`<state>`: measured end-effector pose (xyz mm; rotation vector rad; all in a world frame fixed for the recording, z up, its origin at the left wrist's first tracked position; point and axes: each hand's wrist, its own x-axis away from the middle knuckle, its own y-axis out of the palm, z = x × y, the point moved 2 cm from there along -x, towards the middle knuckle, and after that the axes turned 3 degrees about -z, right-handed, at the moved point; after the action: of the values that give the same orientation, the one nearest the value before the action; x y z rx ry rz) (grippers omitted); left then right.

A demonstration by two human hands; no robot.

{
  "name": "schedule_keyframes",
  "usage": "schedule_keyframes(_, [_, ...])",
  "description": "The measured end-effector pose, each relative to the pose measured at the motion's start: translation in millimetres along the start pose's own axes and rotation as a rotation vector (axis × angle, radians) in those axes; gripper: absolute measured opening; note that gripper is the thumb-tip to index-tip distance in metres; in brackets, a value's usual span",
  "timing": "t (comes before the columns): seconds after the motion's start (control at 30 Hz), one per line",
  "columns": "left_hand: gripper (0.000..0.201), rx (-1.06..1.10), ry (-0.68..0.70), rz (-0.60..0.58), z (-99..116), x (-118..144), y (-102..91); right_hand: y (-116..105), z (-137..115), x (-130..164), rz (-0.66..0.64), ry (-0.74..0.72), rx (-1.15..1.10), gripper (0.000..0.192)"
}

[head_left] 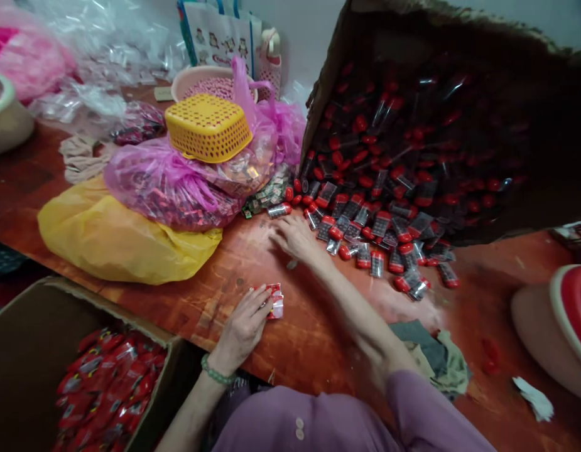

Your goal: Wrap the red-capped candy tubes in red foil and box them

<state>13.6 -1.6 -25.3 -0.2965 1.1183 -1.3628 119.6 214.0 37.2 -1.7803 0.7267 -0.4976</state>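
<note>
My left hand point(243, 323), with a green bead bracelet on its wrist, lies palm down at the table's near edge. Its fingers rest over some small red-and-white cards point(277, 306) and partly cover them. My right hand point(297, 238) reaches farther out, open, with its fingers apart and nothing visible in them. Just beyond its fingertips lies a small clear container with a red cap point(279, 210). To its right spreads a heap of similar red-capped containers point(353, 229), dark inside, spilling from a large cardboard box point(488, 232) tipped on its side.
At the left, a yellow bag point(125, 232), a purple bag point(162, 182) and a yellow basket point(208, 125) are piled up. Below the table edge a cardboard box point(17, 351) holds red packets point(106, 383). Cloths point(431, 355) and a red-rimmed tub point(549, 320) are on the right.
</note>
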Motion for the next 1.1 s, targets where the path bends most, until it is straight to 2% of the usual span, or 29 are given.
schedule_keyframes(0.1, [0.045,0.005,0.001,-0.023,3,-2,-1.3,11,7,-41,0.002,0.044,0.126,0.047])
schedule_keyframes(0.2, [0.044,-0.012,-0.008,-0.021,5,-3,-1.2,23,9,-48,0.032,0.067,0.178,0.054])
schedule_keyframes(0.4, [0.032,-0.093,-0.01,0.079,8,-6,-0.6,39,16,-4,0.017,0.109,0.253,0.042])
schedule_keyframes(0.6, [0.017,-0.186,-0.04,0.059,15,-9,-5.6,34,29,51,-0.022,0.104,0.163,0.035])
schedule_keyframes(0.67, [0.015,-0.193,-0.068,0.002,17,-12,-8.0,28,31,67,0.01,0.136,0.056,0.031])
schedule_keyframes(0.73, [0.018,-0.223,-0.095,-0.084,19,-17,-11.0,22,32,83,0.098,0.18,-0.136,0.027])
schedule_keyframes(0.83, [0.022,-0.282,-0.087,-0.204,24,-25,-16.7,18,31,103,0.254,0.207,-0.649,0.028])
schedule_keyframes(0.93, [0.023,-0.321,-0.075,-0.264,28,-32,-21.9,20,28,120,0.325,0.23,-1.145,0.041])
schedule_keyframes(1.0, [0.024,-0.314,-0.09,-0.274,26,-35,-23.6,22,25,131,0.372,0.269,-1.301,0.045])
schedule_keyframes(1.1, [0.022,-0.221,-0.167,-0.223,19,-37,-24.1,25,21,146,0.406,0.321,-1.328,0.042])
